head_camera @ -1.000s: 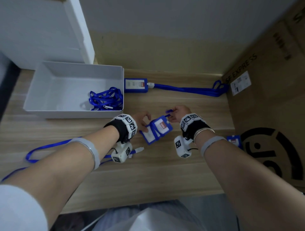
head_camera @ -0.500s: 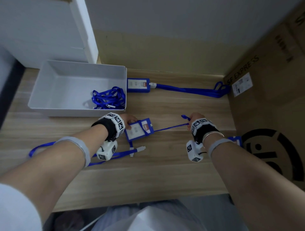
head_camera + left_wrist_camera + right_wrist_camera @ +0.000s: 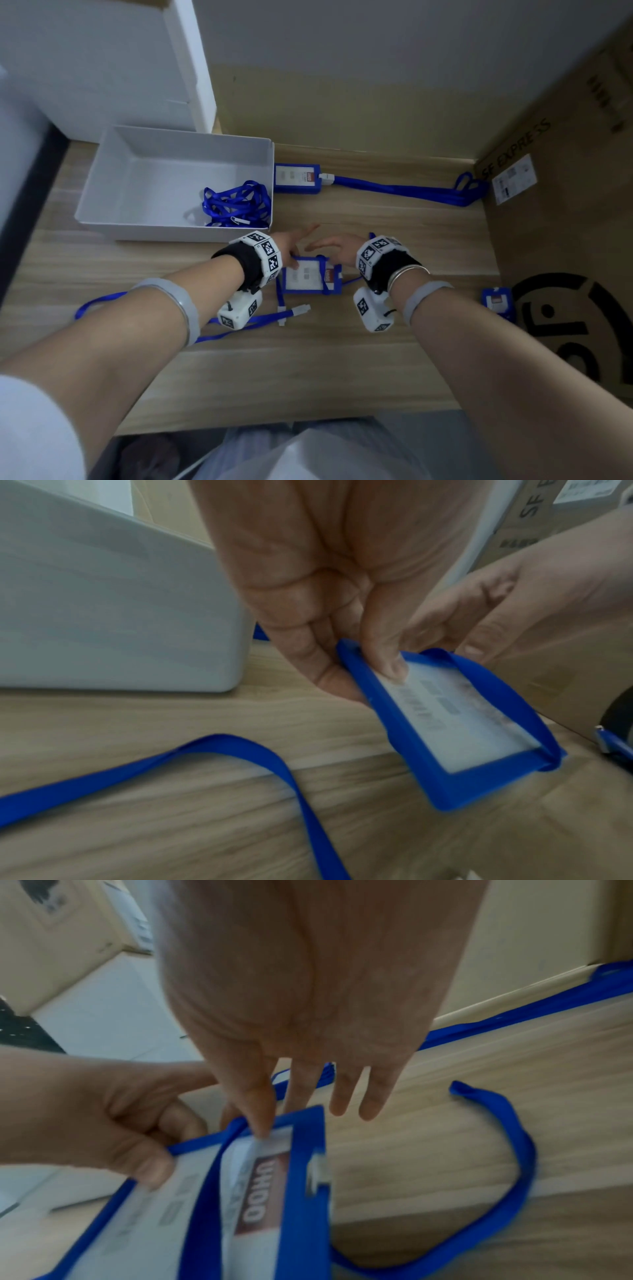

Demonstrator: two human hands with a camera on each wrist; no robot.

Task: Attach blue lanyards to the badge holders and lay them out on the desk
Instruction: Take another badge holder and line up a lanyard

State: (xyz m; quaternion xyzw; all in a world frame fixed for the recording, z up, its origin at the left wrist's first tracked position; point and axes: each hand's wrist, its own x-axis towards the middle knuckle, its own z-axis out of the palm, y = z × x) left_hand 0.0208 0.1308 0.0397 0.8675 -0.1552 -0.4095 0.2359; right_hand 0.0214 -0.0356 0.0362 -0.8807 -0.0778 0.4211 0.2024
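Badge holder (image 3: pixel 455 723) pinched by left hand (image 3: pixel 325 593); right hand (image 3: pixel 308 988) fingers straight; card print blurred.

Three blue badge holders show, placed relative to the white tray (image 3: pixel 102 212): one (image 3: pixel 297 178) just right of its far corner, one (image 3: pixel 310 278) near its front right corner, one (image 3: pixel 497 301) well to its right beside the cardboard box (image 3: pixel 565 240). One lanyard bundle (image 3: pixel 236 204) lies inside the tray.
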